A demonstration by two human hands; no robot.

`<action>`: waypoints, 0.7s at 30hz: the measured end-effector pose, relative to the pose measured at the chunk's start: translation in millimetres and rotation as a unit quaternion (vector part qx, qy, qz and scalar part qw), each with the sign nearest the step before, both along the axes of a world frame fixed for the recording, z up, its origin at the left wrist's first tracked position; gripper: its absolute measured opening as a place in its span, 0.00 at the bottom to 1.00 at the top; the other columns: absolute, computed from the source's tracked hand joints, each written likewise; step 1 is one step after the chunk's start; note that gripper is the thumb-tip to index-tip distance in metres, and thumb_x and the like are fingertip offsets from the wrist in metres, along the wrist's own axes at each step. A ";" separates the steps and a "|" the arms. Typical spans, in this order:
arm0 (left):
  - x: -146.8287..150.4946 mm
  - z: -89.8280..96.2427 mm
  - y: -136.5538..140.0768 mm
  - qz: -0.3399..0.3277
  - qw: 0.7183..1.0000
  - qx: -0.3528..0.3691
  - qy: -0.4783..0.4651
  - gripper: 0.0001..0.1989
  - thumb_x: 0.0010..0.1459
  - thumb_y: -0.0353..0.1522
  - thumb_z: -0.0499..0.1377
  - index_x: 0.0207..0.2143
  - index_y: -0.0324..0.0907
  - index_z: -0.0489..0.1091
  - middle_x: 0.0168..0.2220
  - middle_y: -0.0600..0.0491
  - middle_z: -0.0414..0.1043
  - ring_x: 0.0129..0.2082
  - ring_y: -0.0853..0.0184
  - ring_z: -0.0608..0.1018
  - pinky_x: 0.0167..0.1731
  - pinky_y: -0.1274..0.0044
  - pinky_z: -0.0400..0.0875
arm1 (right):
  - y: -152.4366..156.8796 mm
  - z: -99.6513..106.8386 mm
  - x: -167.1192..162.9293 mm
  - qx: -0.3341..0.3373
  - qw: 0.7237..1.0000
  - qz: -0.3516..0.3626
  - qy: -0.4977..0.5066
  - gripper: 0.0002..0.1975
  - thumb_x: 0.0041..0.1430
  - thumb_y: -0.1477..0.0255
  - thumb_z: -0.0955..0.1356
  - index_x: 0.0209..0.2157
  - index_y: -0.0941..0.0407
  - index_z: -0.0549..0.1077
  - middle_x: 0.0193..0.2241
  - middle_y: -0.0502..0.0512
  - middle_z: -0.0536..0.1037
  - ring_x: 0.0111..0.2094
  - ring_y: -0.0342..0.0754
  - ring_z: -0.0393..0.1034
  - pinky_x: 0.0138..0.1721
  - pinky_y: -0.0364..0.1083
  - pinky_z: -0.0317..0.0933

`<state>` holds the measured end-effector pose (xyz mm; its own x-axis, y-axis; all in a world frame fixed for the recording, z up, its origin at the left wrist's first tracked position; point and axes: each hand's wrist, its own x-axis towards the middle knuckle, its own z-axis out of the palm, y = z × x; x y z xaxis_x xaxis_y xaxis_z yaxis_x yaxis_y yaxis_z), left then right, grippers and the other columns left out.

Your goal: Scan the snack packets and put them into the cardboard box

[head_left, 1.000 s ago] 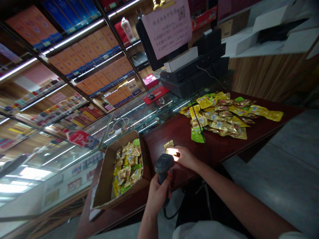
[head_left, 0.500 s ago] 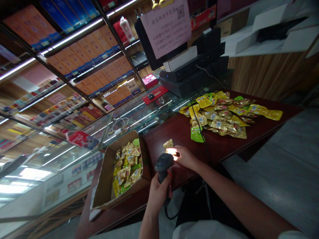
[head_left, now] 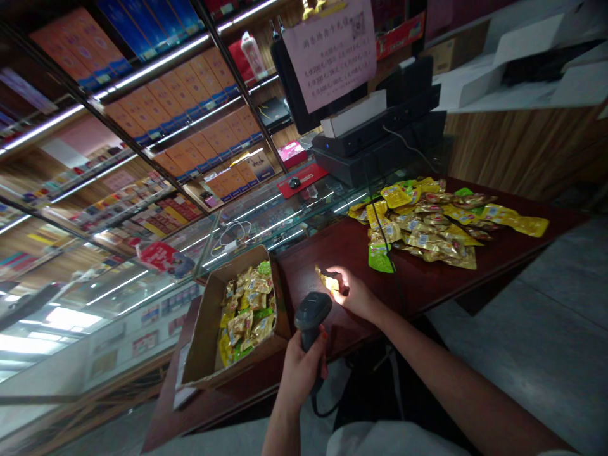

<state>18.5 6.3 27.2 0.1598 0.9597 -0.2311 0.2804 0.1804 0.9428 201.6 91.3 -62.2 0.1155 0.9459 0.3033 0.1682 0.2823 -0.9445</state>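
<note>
My left hand (head_left: 304,364) is wrapped round the handle of a dark barcode scanner (head_left: 312,310), its head tilted toward my other hand. A bright patch of light falls on a small gold snack packet (head_left: 327,280), which my right hand (head_left: 354,294) pinches between thumb and fingers just above the table. To the left stands an open cardboard box (head_left: 202,339) with gold, yellow and green snack packets (head_left: 242,326) in it. Over on the right, a large pile of similar packets (head_left: 432,228) lies on the dark red table (head_left: 304,253).
A black cable (head_left: 375,218) hangs across the pile's left side. Behind the table are a glass counter (head_left: 259,218), a mouse (head_left: 294,182) on a red mat, a black cash drawer (head_left: 342,161) and a monitor with a pink paper sign (head_left: 332,57). Stocked shelves rise at the left.
The packet in my right hand has turned and its lit face has shifted. My right fingers are more raised and curved. The scanner stays in my left hand, and the view has shifted slightly.
</note>
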 end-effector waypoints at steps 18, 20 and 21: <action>0.5 16.7 -6.0 0.000 0.999 0.012 0.048 0.13 0.52 0.41 0.65 0.31 0.41 0.68 0.12 0.62 0.63 0.10 0.73 0.64 0.12 0.83 0.56 | -7.7 10.5 4.0 0.056 0.998 0.017 -0.030 0.23 0.52 0.75 0.70 0.52 0.52 0.75 0.47 0.56 0.74 0.49 0.49 0.71 0.52 0.47 0.65; 0.3 20.0 -6.9 -0.006 0.999 0.008 0.047 0.13 0.52 0.41 0.65 0.30 0.41 0.68 0.12 0.62 0.63 0.10 0.73 0.64 0.12 0.83 0.56 | -9.2 11.0 3.1 0.061 0.997 0.023 -0.037 0.22 0.53 0.75 0.70 0.52 0.51 0.75 0.47 0.56 0.74 0.49 0.48 0.71 0.52 0.48 0.65; -0.1 21.3 -7.4 -0.009 0.999 0.006 0.046 0.14 0.51 0.41 0.65 0.31 0.41 0.69 0.12 0.62 0.63 0.10 0.73 0.64 0.12 0.83 0.56 | -9.5 10.8 2.7 0.064 0.997 0.024 -0.040 0.23 0.54 0.75 0.70 0.52 0.51 0.75 0.48 0.56 0.75 0.49 0.48 0.71 0.52 0.48 0.65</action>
<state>18.4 -1.1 48.5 0.1561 0.9597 -0.2337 0.3697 0.1627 0.9148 204.4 81.8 -51.5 0.0417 0.9030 0.4276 0.2258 0.4084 -0.8844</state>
